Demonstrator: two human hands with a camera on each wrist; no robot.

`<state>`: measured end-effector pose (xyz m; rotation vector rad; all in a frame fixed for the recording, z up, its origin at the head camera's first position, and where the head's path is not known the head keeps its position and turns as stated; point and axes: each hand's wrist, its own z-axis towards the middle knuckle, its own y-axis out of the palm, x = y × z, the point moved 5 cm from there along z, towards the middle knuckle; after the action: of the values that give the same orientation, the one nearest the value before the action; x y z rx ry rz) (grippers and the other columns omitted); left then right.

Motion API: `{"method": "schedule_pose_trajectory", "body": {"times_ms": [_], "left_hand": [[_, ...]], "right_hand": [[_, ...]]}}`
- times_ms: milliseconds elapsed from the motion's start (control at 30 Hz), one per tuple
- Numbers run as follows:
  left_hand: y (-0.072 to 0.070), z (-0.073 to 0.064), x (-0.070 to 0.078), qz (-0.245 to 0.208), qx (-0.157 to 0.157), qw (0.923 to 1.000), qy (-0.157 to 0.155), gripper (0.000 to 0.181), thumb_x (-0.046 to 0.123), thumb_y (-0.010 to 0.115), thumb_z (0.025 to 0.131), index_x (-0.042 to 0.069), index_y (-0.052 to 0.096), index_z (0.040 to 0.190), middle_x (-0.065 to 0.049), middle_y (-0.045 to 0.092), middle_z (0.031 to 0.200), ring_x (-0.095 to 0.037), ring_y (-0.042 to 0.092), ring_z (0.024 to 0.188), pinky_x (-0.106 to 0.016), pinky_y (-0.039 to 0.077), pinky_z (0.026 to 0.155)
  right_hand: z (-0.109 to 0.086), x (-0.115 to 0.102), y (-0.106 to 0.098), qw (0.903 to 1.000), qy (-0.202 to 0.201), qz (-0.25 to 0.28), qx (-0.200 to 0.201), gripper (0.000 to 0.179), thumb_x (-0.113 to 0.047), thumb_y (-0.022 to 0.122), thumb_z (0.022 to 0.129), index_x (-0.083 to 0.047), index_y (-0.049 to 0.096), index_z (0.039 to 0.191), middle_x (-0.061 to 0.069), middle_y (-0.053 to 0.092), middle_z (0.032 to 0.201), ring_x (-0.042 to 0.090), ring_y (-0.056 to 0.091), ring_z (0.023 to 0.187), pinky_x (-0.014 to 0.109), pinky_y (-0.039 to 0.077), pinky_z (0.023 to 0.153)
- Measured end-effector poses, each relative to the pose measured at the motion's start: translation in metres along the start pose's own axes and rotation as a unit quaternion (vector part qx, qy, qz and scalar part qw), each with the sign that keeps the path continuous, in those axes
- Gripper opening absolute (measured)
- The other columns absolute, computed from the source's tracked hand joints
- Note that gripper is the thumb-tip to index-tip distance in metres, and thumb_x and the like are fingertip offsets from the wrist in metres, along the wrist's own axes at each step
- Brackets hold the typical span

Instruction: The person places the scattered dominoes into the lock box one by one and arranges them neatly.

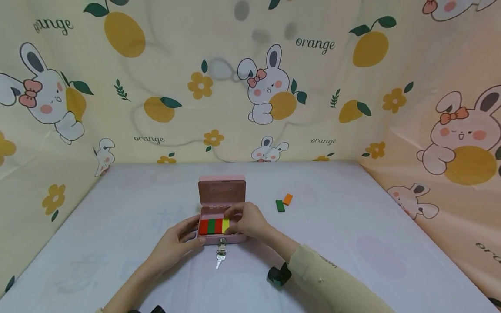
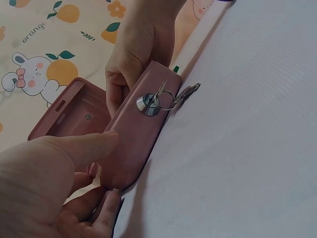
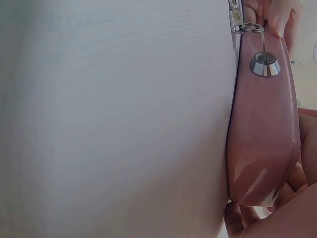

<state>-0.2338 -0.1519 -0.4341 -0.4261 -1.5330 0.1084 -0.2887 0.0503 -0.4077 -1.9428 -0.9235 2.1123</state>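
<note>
A pink metal cash box [image 1: 213,239] stands on the table with its lid [image 1: 222,191] raised. Its front lock carries a key ring with keys [image 1: 221,260]. Inside, a red block [image 1: 203,226], a green block [image 1: 211,226], another red block [image 1: 218,226] and a yellow block [image 1: 225,224] lie side by side. My left hand [image 1: 175,238] grips the box's left end, thumb on the front wall in the left wrist view. My right hand [image 1: 250,221] reaches over the right side, thumb and forefinger pinching the yellow block at its ends. In the right wrist view, the box wall hides its fingertips.
To the right of the box, a green block [image 1: 280,205] and an orange block [image 1: 288,199] lie on the white tabletop [image 1: 344,234]. A printed curtain [image 1: 168,78] surrounds the table at the back and sides. A black wrist strap [image 1: 279,275] shows beside the right sleeve.
</note>
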Motion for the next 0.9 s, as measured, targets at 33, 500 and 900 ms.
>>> {"method": "schedule_pose_trajectory", "body": {"times_ms": [33, 500, 900], "left_hand": [[0.0000, -0.0001, 0.0003, 0.001, 0.001, 1.0000, -0.001, 0.079, 0.037, 0.078, 0.079, 0.015, 0.040, 0.145, -0.008, 0.047, 0.142, -0.025, 0.050, 0.125, -0.030, 0.046, 0.098], [-0.0004, -0.0019, 0.0033, -0.017, -0.014, 0.9993, 0.031, 0.076, 0.031, 0.077, 0.081, 0.010, 0.040, 0.144, -0.013, 0.044, 0.143, -0.028, 0.046, 0.128, -0.030, 0.045, 0.099], [-0.0007, -0.0006, 0.0012, -0.021, -0.015, 0.9987, 0.044, 0.076, 0.029, 0.077, 0.082, 0.007, 0.039, 0.144, -0.014, 0.044, 0.143, -0.028, 0.047, 0.127, -0.028, 0.044, 0.100]], "right_hand": [[0.0002, 0.0000, 0.0001, 1.0000, -0.001, 0.000, 0.000, 0.033, -0.005, 0.084, 0.071, -0.013, 0.072, 0.101, -0.004, 0.067, 0.101, 0.019, 0.059, 0.100, 0.034, 0.053, 0.089], [0.0012, 0.0027, 0.0002, 1.0000, -0.009, 0.003, -0.001, 0.036, -0.008, 0.086, 0.068, -0.013, 0.072, 0.100, -0.006, 0.067, 0.101, 0.015, 0.060, 0.097, 0.033, 0.052, 0.089], [0.0005, 0.0028, -0.0014, 0.9996, -0.006, 0.026, -0.007, 0.035, -0.007, 0.085, 0.070, -0.013, 0.072, 0.101, -0.004, 0.068, 0.102, 0.016, 0.061, 0.099, 0.033, 0.053, 0.087]]}}
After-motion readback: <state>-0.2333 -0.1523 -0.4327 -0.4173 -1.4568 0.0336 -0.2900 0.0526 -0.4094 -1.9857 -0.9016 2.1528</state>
